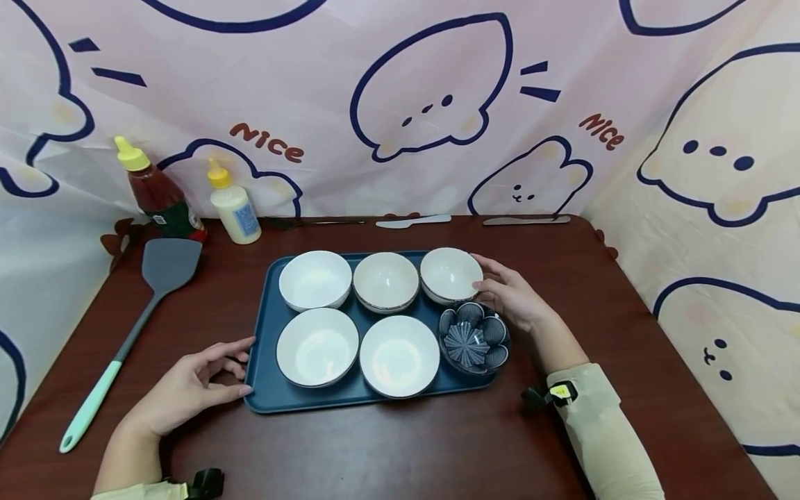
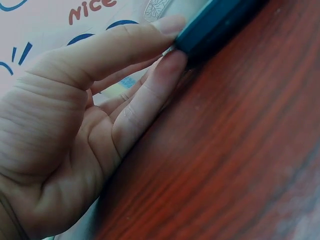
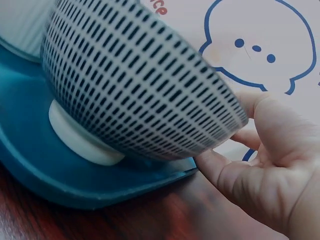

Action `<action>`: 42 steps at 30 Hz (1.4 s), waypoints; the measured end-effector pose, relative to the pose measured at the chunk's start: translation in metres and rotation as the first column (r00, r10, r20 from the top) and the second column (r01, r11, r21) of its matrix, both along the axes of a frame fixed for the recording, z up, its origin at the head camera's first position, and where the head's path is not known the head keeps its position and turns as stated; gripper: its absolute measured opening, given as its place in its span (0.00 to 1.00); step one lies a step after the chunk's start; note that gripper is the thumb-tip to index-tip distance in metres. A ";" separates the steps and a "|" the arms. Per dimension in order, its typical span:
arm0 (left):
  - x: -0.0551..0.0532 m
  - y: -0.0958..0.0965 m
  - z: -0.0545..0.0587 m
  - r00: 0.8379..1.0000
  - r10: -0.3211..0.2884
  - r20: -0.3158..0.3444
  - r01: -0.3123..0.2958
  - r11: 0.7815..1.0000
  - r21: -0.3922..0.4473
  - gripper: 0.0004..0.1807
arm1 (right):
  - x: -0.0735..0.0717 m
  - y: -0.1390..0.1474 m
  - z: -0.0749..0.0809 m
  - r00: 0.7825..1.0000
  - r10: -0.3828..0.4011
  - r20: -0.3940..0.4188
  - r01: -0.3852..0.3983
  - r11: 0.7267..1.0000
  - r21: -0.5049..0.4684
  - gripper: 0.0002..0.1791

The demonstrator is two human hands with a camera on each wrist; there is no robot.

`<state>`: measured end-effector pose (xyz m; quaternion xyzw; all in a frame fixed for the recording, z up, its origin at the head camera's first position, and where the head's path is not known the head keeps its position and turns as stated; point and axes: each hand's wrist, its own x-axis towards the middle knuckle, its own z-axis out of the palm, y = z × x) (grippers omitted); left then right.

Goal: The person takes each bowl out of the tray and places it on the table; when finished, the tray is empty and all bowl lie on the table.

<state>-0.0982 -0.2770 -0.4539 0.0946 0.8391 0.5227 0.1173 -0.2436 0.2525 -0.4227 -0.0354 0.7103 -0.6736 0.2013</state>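
A blue tray [image 1: 312,403] carries five white bowls in two rows and a dark blue petal-patterned bowl [image 1: 471,340] at its front right. At the tray's left edge, my left hand [image 1: 194,382] touches the rim with extended index finger and thumb; the left wrist view shows those fingertips [image 2: 170,62] right at the edge. My right hand [image 1: 512,295] holds the rim of the back right white bowl [image 1: 451,274], thumb over the rim and index finger outside it. In the right wrist view, a dash-patterned bowl [image 3: 135,85] partly hides the fingertips.
A grey spatula [image 1: 150,298] with a mint handle lies on the left. Behind it stand a red sauce bottle [image 1: 159,194] and a white yellow-capped bottle [image 1: 236,212]. Knives [image 1: 415,221] lie along the table's back edge, before a printed cloth [image 1: 312,83].
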 end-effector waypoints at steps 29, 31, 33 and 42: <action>-0.001 0.000 -0.001 1.000 -0.018 -0.018 0.019 1.000 0.016 0.37 | -0.007 0.026 0.023 0.936 -0.343 0.078 0.352 0.907 -0.232 0.37; -0.002 0.000 -0.001 1.000 -0.018 -0.018 0.018 1.000 0.010 0.38 | -0.008 0.027 0.020 0.927 -0.364 0.092 0.376 0.894 -0.243 0.38; -0.002 0.000 0.000 1.000 -0.016 -0.019 0.016 1.000 0.000 0.38 | -0.009 0.028 0.015 0.919 -0.379 0.105 0.393 0.886 -0.244 0.38; 0.000 0.000 0.000 1.000 -0.009 -0.002 0.009 1.000 -0.003 0.39 | -0.014 0.025 0.002 0.914 -0.388 0.115 0.405 0.884 -0.234 0.41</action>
